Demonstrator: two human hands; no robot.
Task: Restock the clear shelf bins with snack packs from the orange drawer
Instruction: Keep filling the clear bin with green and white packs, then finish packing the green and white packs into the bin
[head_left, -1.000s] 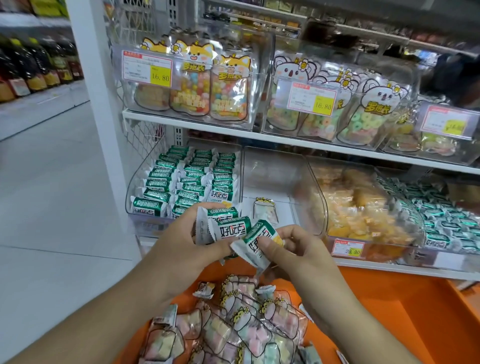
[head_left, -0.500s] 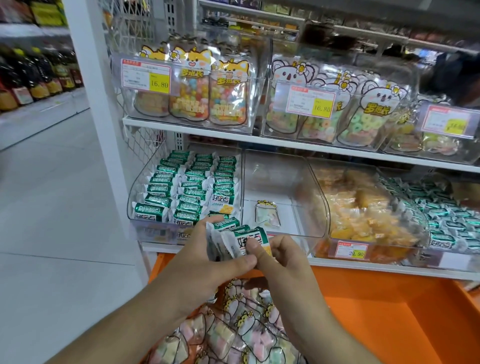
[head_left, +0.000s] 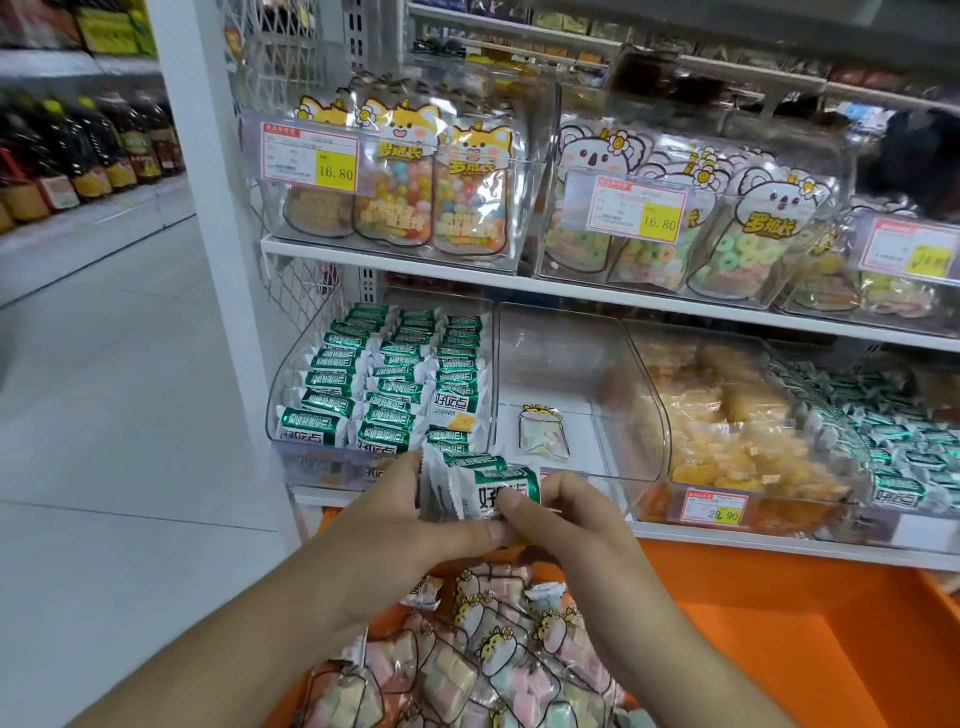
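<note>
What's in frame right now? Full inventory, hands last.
green packs: small bunch, green-white, held in both hands
left bin: one, clear, lower shelf, rows of green packs
middle bin: one, clear, holds a single pastel pack
yellow snacks: heap, next bin right
fox bags: three seen, upper shelf left
koala bags: several, upper shelf right
price tags: four seen, red-yellow, on bin fronts
drawer: one, orange, below shelf, pastel packs inside
bottles: row, dark, far left
left hand: gripping packs
right hand: gripping packs
</note>
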